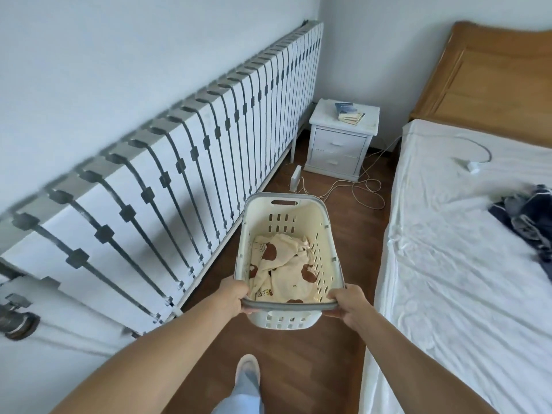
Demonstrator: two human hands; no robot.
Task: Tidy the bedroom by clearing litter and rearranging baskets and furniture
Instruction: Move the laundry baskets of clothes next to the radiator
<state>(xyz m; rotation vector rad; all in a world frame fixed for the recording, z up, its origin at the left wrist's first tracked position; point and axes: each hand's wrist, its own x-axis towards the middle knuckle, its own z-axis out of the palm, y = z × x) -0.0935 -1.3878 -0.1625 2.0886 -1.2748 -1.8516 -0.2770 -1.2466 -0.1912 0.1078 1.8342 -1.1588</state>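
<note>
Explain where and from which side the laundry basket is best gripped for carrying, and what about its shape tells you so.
Judging by shape, grip the laundry basket by the grey rim at its near end, one hand per corner, as the left hand and right hand do now. The rim gives a firm ledge; the far-end handle slot would also serve.

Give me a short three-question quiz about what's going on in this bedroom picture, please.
1. True or false: both hands grip the near rim of the laundry basket.
2. What lies inside the basket? A) books B) a cream cloth with brown bear prints C) nothing
3. What sits on top of the white nightstand?

Key:
1. True: the left hand and right hand each hold a near corner of the rim.
2. B, the cream cloth.
3. A small stack of books.
</note>
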